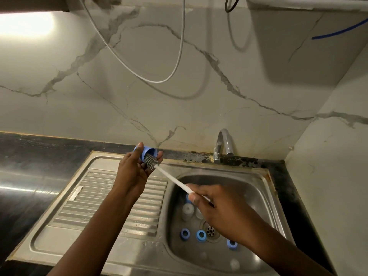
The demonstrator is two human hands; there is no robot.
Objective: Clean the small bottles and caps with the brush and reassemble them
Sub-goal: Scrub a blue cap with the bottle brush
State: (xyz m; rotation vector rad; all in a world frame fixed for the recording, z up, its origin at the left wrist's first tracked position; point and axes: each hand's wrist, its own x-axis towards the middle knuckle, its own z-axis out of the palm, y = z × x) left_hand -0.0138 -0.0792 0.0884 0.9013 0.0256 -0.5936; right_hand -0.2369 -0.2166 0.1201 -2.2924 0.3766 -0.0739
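Observation:
My left hand (133,172) holds a small blue cap (147,152) above the drainboard, its open side facing the sink. The grey bristle head of the brush (151,162) is partly inside that cap. My right hand (215,208) grips the brush's white handle (175,181) over the basin. In the sink basin (258,188) lie three blue caps (184,233) (201,235) (232,244) near the drain, and small translucent bottles (187,211). More pale pieces (234,263) rest at the basin's front. My right hand hides part of the basin.
A ribbed steel drainboard (111,200) lies left of the basin. The chrome tap (223,145) stands at the back edge. Black countertop (29,176) surrounds the sink. A grey cable (159,81) loops down the marble wall.

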